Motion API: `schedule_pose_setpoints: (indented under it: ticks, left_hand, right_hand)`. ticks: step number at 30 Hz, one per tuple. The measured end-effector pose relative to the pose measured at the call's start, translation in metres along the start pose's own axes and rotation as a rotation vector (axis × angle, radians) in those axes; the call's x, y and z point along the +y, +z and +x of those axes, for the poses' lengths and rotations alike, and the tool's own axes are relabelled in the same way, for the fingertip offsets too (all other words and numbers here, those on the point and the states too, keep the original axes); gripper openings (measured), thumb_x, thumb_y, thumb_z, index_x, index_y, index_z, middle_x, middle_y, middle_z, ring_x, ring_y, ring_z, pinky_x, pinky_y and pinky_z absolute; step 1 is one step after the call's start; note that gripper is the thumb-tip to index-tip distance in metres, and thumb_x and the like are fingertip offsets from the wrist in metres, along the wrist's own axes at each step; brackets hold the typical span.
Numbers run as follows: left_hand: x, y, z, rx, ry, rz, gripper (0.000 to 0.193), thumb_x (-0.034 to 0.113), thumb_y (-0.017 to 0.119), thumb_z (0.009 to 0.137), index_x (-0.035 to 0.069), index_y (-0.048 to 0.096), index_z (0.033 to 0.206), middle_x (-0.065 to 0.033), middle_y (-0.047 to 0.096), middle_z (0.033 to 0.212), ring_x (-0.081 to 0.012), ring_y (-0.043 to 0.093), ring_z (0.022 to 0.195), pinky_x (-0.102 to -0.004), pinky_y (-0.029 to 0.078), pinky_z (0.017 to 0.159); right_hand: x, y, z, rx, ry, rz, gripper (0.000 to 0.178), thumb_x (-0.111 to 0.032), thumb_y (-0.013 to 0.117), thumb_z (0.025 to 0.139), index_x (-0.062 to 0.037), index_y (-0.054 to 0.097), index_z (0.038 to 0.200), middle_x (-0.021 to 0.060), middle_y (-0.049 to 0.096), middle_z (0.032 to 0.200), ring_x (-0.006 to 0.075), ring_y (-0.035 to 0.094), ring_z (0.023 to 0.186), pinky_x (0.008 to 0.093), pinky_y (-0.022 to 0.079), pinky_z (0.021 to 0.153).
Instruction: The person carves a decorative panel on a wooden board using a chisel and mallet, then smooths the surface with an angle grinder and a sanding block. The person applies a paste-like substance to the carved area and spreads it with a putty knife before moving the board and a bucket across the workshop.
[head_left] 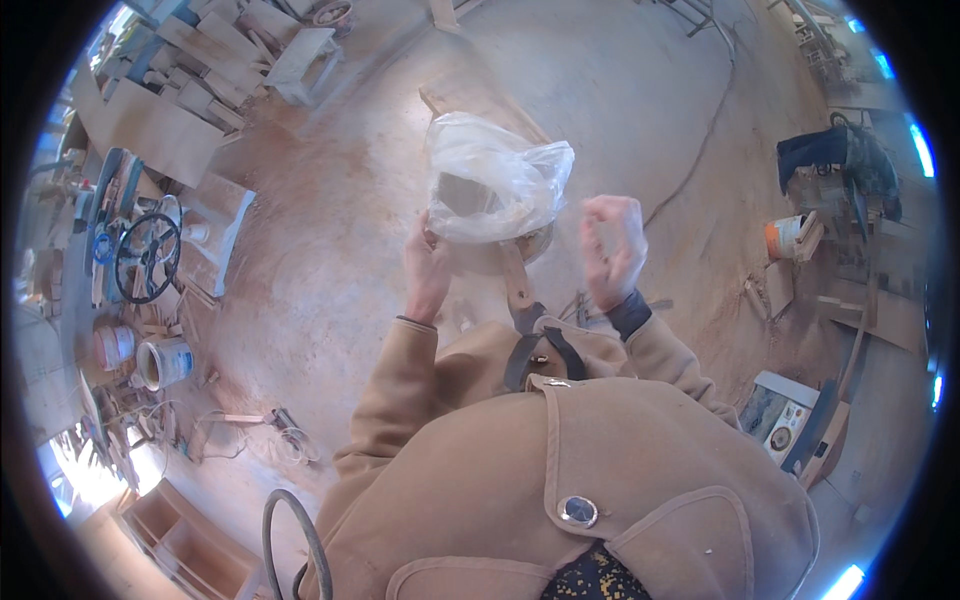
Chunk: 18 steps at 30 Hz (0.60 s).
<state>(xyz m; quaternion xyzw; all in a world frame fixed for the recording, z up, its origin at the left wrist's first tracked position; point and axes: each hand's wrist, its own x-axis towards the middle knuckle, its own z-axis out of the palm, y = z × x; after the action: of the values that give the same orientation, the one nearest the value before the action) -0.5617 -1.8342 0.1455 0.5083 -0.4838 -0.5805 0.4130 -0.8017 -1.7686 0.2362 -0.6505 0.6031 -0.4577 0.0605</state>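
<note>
A crumpled clear plastic bag hangs in front of me, its mouth folded back around a dark opening. My left hand is closed on the near left edge of the bag. To the right of the bag, apart from it, is my right hand, slightly blurred. Its fingers curve loosely with a gap before the thumb, and nothing shows between them. Below the bag, a round rim and a wooden piece are partly visible. Behind it lies a wooden board, mostly covered by the bag.
Stacked boards and a small bench stand at the far left. Nearer are a steering wheel and a white bucket. An orange-and-white bucket stands at right. A cable crosses the dusty floor.
</note>
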Motion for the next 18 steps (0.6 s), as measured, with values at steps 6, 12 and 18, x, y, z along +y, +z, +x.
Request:
schedule_pose_setpoints:
  ticks: [6,12,18]
  left_hand:
    - [0.009,0.017,0.018,-0.073,-0.027,-0.018,0.033,0.000,0.050,0.096,-0.002,0.049,0.129,-0.0065,0.067,0.086,-0.0099,0.062,0.061,-0.0225,0.051,0.044]
    - [0.020,0.044,0.038,-0.117,-0.149,0.037,0.032,0.000,0.051,0.093,-0.002,0.050,0.125,-0.0077,0.066,0.085,-0.0104,0.061,0.059,-0.0224,0.050,0.044]
    - [0.019,0.075,0.066,-0.012,-0.255,-0.090,0.033,0.000,0.052,0.091,-0.002,0.050,0.124,-0.0088,0.066,0.083,-0.0114,0.061,0.057,-0.0230,0.051,0.044]
  right_hand:
    - [0.107,0.026,0.012,-0.060,0.946,0.834,0.034,-0.022,0.067,0.094,-0.0033,0.058,0.121,0.0045,0.063,0.112,0.0140,0.059,0.099,0.0296,0.047,0.085]
    - [0.169,0.054,0.027,-0.061,1.000,1.226,0.028,-0.021,0.065,0.096,-0.0021,0.062,0.116,0.0080,0.067,0.113,0.0166,0.061,0.106,0.0311,0.048,0.095]
    - [0.207,0.036,0.048,0.167,1.046,1.453,0.020,-0.020,0.063,0.097,-0.0030,0.065,0.108,0.0068,0.070,0.103,0.0176,0.066,0.096,0.0319,0.053,0.088]
